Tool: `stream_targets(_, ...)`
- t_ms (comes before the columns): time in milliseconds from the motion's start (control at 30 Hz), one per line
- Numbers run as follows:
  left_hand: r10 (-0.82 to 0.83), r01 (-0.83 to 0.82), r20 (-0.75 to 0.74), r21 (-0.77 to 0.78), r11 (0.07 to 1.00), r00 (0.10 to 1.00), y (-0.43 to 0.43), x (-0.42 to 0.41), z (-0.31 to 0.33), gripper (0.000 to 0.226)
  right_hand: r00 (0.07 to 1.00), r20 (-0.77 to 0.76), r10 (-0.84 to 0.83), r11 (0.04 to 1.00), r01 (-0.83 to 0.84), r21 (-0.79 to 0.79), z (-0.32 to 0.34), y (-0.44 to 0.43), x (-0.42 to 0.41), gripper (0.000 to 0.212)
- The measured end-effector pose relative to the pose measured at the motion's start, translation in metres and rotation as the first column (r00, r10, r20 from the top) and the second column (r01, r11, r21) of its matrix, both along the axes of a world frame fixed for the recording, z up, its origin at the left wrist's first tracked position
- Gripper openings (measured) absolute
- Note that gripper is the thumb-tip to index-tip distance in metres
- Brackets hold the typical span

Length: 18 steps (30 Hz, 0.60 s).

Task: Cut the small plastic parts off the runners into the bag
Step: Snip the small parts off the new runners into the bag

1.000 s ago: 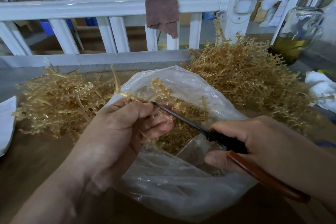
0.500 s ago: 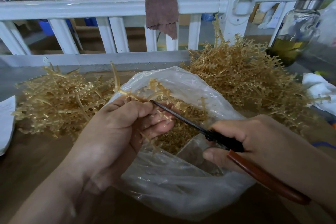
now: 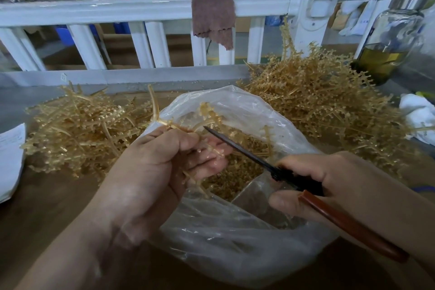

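Trimming step: left hand (image 3: 160, 167) grips runner (image 3: 175, 126) over open bag (image 3: 235, 242) at tabletop's near edge, right hand (image 3: 329, 186) clenches cutters (image 3: 237, 146), tip at runner; next, snip so parts (image 3: 208, 110) drop inside

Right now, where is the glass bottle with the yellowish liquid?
In the head view the glass bottle stands at the far right edge, just behind the right-hand pile of runners and to the right of the white railing post.
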<state>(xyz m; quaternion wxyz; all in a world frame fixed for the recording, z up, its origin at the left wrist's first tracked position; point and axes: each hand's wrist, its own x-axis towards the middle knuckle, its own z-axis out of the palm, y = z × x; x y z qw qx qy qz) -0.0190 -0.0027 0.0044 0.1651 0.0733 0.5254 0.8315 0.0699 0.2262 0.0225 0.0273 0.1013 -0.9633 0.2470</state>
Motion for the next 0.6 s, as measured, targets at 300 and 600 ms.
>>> stream_targets(300,0.043,-0.05,-0.055,-0.147,0.988,0.998,0.0,0.002,-0.001,0.006,0.99,0.13,0.06,0.998,-0.056,-0.04,0.009,0.005,0.002,0.06)
stream_targets(600,0.102,-0.137,-0.165,-0.215,0.967,0.981,0.001,0.008,-0.001,0.015,0.988,0.145,0.06,0.997,-0.053,-0.049,0.012,0.01,0.002,0.068)
